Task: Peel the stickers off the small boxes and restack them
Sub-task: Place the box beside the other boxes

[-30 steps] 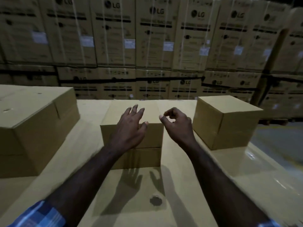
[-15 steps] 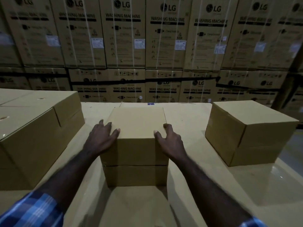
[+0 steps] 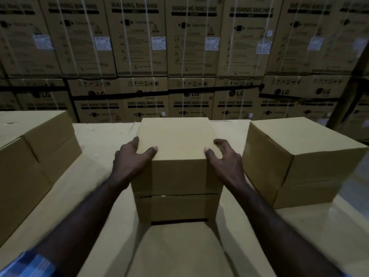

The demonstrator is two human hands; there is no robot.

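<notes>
At the far left a large carton (image 3: 34, 156) sat on the pale worktop (image 3: 95, 196), untouched. Next came the left hand (image 3: 131, 158), which a second earlier had hovered spread above the middle stack; it had since dropped to the top box (image 3: 175, 154), with its fingers wrapped round the left side and its thumb lying on the lid. That box rested squarely on a lower box (image 3: 176, 206), the two making a small stack in the middle of the worktop. The right hand (image 3: 223, 158), loosely curled in the air a second before, had likewise come down, its thumb on the lid near the right edge and its fingers bent over that side, so both hands gripped the top box between them. To the right another stack of two boxes (image 3: 303, 162) stood apart. No sticker showed on any face visible, so the grip probably meant the top box was about to be lifted or turned to find one. Behind everything rose a wall of washing machine cartons (image 3: 183, 47).
</notes>
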